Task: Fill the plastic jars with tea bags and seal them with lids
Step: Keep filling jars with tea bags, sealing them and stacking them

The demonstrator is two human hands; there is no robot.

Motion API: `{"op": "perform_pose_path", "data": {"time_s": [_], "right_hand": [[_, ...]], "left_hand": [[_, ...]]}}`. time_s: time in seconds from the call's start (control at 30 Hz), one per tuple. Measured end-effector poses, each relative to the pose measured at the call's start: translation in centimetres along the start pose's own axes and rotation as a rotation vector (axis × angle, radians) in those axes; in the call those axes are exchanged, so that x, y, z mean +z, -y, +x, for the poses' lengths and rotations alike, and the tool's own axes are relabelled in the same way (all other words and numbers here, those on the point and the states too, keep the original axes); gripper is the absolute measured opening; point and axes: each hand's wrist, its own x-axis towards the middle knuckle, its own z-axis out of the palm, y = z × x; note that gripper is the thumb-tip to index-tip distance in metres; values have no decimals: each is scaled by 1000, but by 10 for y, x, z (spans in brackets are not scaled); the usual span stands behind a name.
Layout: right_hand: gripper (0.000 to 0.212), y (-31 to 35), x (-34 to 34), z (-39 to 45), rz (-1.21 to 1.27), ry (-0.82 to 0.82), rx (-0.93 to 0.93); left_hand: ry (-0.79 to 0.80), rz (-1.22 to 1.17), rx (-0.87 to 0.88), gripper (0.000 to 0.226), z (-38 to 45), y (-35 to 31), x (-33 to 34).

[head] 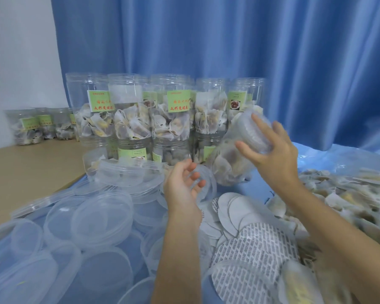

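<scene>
Tabletop surface is tan at the left; a blue sheet covers the rest, with a blue curtain and a white wall behind. Filled jars stand stacked in two tiers at centre, more at far left; green labels carry red characters, too blurred to read. Loose clear lids cover the sheet at left, printed seal discs lie in front, tea bags are heaped at right. Right hand grips the lidded top of a tilted, filled jar resting on the sheet. Left hand holds a clear lid, fingers curled round it, just beside that jar.
</scene>
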Motion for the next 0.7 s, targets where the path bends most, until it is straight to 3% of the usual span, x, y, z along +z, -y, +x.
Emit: {"op": "perform_pose_path", "data": {"time_s": [0.13, 0.23, 0.3, 0.4, 0.53, 0.7], "right_hand": [[55, 16, -22, -3, 331, -116, 113], [63, 25, -22, -7, 655, -53, 299], [65, 26, -21, -8, 776, 102, 365], [53, 23, -27, -5, 829, 411, 305], [54, 3, -50, 5, 650, 556, 309], [79, -10, -67, 4, 621, 777, 286]], "left_hand": [[-34, 60, 137, 9, 2, 4, -2], [78, 130, 166, 69, -5, 5, -2], [162, 123, 188, 84, -7, 3, -2], [160, 75, 183, 71, -6, -2, -7], [158, 33, 212, 11, -8, -3, -12], [102, 88, 178, 26, -12, -4, -7]]}}
